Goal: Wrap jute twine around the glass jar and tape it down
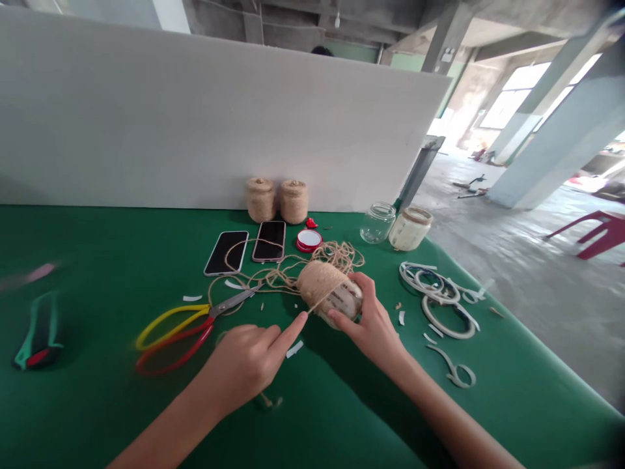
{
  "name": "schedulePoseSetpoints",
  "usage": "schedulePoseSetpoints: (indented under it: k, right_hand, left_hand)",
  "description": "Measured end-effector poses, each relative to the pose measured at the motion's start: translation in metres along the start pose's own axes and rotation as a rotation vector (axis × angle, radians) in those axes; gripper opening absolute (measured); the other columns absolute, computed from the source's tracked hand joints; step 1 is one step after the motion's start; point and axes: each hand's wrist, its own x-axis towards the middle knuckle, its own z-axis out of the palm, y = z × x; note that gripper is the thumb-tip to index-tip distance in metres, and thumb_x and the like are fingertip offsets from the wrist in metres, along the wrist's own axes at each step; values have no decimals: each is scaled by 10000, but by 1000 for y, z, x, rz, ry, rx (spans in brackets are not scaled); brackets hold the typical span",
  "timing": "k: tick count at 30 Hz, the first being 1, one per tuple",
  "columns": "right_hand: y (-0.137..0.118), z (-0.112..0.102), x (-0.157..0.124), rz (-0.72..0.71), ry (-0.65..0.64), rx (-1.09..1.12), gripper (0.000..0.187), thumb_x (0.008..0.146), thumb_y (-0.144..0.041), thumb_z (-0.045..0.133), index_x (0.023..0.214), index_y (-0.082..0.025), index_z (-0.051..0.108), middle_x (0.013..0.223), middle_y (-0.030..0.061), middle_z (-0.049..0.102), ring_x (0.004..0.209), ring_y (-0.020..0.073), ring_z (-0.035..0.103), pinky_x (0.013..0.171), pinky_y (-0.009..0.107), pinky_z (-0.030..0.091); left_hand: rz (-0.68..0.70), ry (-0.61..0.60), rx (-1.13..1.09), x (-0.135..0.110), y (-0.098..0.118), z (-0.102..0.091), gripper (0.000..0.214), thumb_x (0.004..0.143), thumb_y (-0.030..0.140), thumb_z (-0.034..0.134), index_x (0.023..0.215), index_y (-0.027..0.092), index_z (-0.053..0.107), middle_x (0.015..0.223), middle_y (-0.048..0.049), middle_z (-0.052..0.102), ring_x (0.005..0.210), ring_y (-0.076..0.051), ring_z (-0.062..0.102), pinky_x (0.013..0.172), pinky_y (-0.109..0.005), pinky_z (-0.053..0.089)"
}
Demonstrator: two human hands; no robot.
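My right hand [374, 322] grips a glass jar [331, 294] lying on its side, most of it wound with jute twine. My left hand [251, 358] is curled, its forefinger stretched out to the twine where it meets the jar, pinching or pressing the strand. Loose twine [273, 277] trails in loops across the green table [107, 260] behind the jar. Scissors [195, 322] with yellow and red handles lie just left of my left hand.
Two twine-covered jars [277, 200] stand against the white board. Two phones [249, 246], a red lid [308, 240], a bare glass jar [377, 223] and a partly wrapped jar [411, 228] lie behind. Peeled tape rings [439, 296] sit right; a green cutter [40, 329] sits far left.
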Motion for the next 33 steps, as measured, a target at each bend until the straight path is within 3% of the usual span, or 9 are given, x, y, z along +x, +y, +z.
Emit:
schedulePoseSetpoints:
  k: [7,13,17,20,22,25,29,33]
  right_hand:
    - [-1,0,-1,-25,6,-23,641,784,-387,572,1324,-275,245,1311,86,465,1107,260,531,864,383,455]
    - [-4,-1,-5,-84,-69,-264,632,843,-503,452,1372,-239,228,1322,129,467,1011,308,596,759,430,499]
    - [-3,0,-7,-169,0,-435,843,764,-631,491,1403,-170,193,1373,190,396,1214,373,423,931,561,373]
    - [-3,0,-9,-210,91,-494,983,673,-673,564,1411,-157,170,1440,208,256,1294,399,280,984,617,277]
    - [-3,1,-10,-281,143,-495,990,648,-611,634,1404,-163,177,1455,197,198,1309,387,241,1008,594,269]
    - [-4,2,-12,-359,91,-471,893,639,-445,703,1367,-198,248,1380,168,314,1246,350,342,982,524,363]
    - [-3,5,-12,-312,4,-427,745,675,-294,670,1321,-237,303,1297,125,413,1168,312,429,840,444,503]
    - [1,7,-10,-275,32,-335,763,717,-299,629,1362,-234,227,1332,121,396,1206,296,413,868,447,501]
  left_hand:
    - [-3,-23,-17,3,7,8,432,855,59,378,1285,77,398,537,41,472,418,-115,447,423,-270,286]
    - [-19,-107,7,-1,9,19,467,841,45,356,1306,93,378,556,29,503,427,-130,488,412,-265,309]
    - [-14,-187,18,-3,11,25,487,840,62,373,1325,107,360,584,17,526,446,-143,512,413,-262,326]
    - [-4,-207,55,-4,12,28,513,818,38,386,1326,98,358,603,7,533,467,-147,522,421,-259,337]
    - [2,-203,88,-4,13,29,512,816,35,390,1325,83,355,600,7,526,469,-144,517,424,-254,340]
    - [9,-190,125,-4,14,29,492,834,48,382,1324,73,354,578,11,509,462,-130,503,430,-240,339]
    - [8,-177,121,-4,17,29,475,849,61,379,1323,78,359,571,11,504,463,-125,496,437,-231,346]
    - [-17,-143,97,-1,18,28,500,853,54,357,1350,71,309,577,16,502,469,-124,491,431,-238,354]
